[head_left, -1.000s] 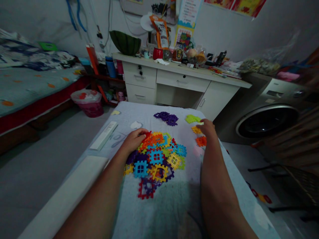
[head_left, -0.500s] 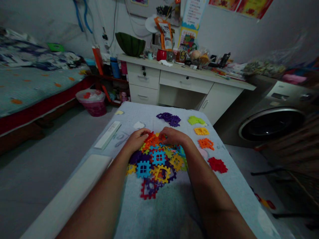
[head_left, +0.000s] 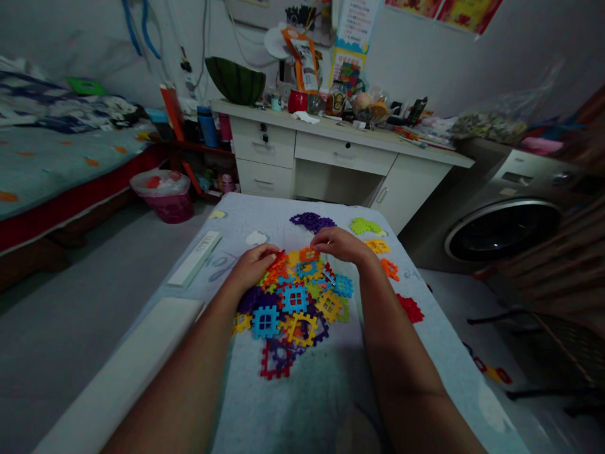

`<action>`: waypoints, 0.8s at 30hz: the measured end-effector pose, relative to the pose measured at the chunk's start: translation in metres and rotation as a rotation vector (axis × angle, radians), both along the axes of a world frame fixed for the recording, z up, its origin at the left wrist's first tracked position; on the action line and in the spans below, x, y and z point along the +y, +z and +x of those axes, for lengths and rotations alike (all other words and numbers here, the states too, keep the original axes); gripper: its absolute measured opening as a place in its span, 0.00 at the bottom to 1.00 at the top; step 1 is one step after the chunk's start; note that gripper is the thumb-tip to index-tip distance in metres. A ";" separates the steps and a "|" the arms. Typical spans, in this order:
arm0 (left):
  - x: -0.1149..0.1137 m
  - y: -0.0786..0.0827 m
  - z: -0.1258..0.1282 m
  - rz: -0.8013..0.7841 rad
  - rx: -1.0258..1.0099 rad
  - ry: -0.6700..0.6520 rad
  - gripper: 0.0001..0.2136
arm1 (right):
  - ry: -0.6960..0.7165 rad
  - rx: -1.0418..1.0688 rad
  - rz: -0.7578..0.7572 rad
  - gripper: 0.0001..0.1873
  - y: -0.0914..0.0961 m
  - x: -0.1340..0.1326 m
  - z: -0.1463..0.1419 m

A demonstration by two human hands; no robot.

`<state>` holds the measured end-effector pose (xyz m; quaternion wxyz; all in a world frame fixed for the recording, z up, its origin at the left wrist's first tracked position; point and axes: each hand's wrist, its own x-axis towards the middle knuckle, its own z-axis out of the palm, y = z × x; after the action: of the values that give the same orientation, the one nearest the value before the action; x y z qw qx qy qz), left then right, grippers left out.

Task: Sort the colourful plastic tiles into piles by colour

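Note:
A heap of notched plastic building tiles lies mid-table, with a blue window tile (head_left: 295, 298), a yellow tile (head_left: 302, 329) and a red frame tile (head_left: 275, 360) among them. At the heap's far left side, my left hand (head_left: 255, 263) has its fingers curled against red and orange tiles (head_left: 273, 272); thumb and fingertips are partly hidden. My right hand (head_left: 339, 243), at the far right side, pinches an orange window tile (head_left: 309, 254) by its edge.
Sorted tiles lie beyond and right of the heap: purple tiles (head_left: 312, 222), lime tiles (head_left: 365, 226), yellow tiles (head_left: 377, 246), orange tiles (head_left: 390, 269) and red tiles (head_left: 410, 309). A white box (head_left: 195, 258) and a long white board (head_left: 142, 353) lie at left.
My right hand has drawn back from over the heap, a little up and right, and an orange window tile now shows at its fingertips. My left hand stays beside the red and orange tiles.

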<state>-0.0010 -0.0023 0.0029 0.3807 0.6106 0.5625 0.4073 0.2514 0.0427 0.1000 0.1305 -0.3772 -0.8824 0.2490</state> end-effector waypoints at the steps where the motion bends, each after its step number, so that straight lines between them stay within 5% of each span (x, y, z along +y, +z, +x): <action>1: 0.000 -0.001 0.000 0.002 0.002 0.001 0.15 | -0.038 0.019 -0.004 0.09 0.003 0.000 0.008; 8: 0.003 -0.005 -0.002 0.013 0.006 -0.014 0.16 | -0.501 -0.035 -0.047 0.07 0.014 -0.002 0.084; 12: 0.002 -0.001 0.000 0.005 0.008 -0.005 0.15 | -0.634 -0.204 -0.165 0.05 0.006 -0.010 0.118; 24: -0.004 0.005 0.002 -0.012 0.006 -0.017 0.17 | -0.797 -0.452 -0.165 0.11 -0.015 -0.019 0.132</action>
<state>0.0008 -0.0058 0.0084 0.3862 0.6142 0.5609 0.3988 0.3830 0.0239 0.0852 -0.0101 -0.7408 -0.6522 0.1603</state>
